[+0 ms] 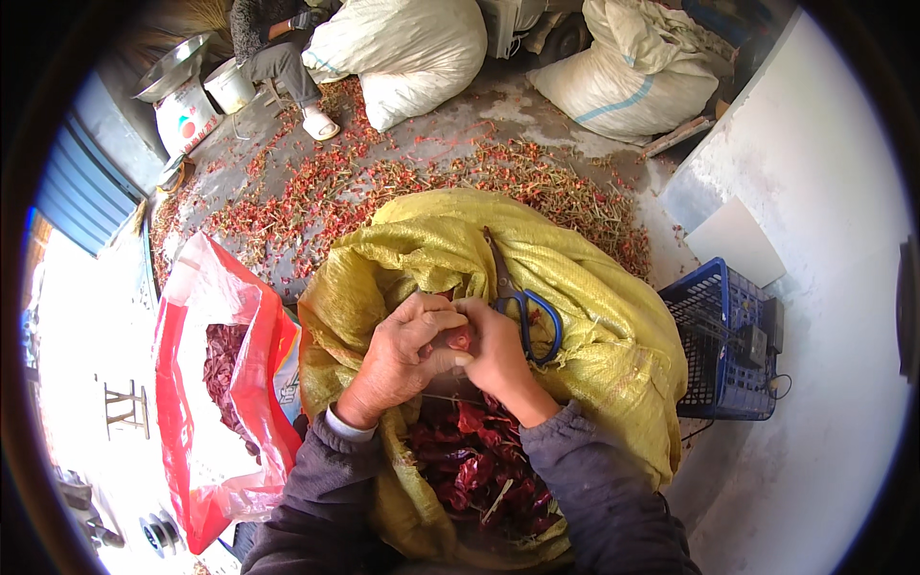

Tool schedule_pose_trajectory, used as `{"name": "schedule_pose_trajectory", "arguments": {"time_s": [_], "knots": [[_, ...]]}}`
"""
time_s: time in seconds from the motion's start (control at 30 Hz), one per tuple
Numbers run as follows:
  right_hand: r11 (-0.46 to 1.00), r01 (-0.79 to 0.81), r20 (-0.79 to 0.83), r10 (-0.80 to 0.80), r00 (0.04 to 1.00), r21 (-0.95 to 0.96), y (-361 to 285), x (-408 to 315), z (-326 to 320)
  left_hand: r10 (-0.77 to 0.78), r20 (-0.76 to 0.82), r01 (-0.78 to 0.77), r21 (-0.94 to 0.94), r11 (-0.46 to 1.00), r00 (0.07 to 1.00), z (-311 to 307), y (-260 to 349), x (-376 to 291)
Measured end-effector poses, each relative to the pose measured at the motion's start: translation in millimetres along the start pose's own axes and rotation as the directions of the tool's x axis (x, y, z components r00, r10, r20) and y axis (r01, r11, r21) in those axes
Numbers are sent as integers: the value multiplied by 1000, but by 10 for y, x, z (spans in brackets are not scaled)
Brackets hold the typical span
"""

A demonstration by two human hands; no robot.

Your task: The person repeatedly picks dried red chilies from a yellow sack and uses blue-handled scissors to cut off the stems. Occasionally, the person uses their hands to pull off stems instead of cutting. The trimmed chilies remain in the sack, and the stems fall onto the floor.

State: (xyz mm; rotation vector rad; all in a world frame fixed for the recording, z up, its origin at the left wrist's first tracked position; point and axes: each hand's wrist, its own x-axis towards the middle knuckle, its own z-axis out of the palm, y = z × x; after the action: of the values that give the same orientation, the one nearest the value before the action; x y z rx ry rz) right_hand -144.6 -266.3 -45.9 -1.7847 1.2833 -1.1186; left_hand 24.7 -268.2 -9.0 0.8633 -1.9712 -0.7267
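Observation:
My left hand (406,356) and my right hand (499,348) meet above the mouth of a yellow woven sack (611,338). Their fingers curl together around a small reddish piece (458,338), mostly hidden and blurred, perhaps part of a dried chilli. Beneath my wrists, dark red dried chillies (474,460) fill the sack's opening, with a few pale stalks among them. Blue-handled scissors (550,327) rest on the folded sack cloth just right of my right hand, blades pointing away from me.
Left of the sack stands an open red-and-white plastic bag (172,388) holding dried chillies (224,366). A blue plastic crate (740,388) is at right, by the white wall. Stalks and red scraps (323,190) litter the floor. Beyond are large white sacks (424,50) and a seated person (277,61).

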Motion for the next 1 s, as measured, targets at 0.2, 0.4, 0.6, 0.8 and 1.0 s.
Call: {"name": "schedule_pose_trajectory", "arguments": {"time_s": [0.2, 0.4, 0.6, 0.8, 1.0], "knots": [[701, 276, 318, -74, 945, -658, -152, -76, -160, -322, -217, 285, -186, 940, 921, -26, -57, -45], [746, 347, 469, -51, 881, -569, -137, -59, -249, -457, -266, 347, -372, 861, 849, 3, -92, -26], [960, 225, 386, -147, 911, -165, -220, 24, -365, -424, -278, 293, -409, 864, 862, -23, -174, -17], [928, -218, 321, 117, 940, 301, -310, 67, -374, -408, -324, 240, -451, 860, 854, -71, -184, -15], [670, -365, 215, 299, 930, 647, -188, 140, -381, -474, -291, 339, -411, 846, 831, -55, -196, 13]]}}
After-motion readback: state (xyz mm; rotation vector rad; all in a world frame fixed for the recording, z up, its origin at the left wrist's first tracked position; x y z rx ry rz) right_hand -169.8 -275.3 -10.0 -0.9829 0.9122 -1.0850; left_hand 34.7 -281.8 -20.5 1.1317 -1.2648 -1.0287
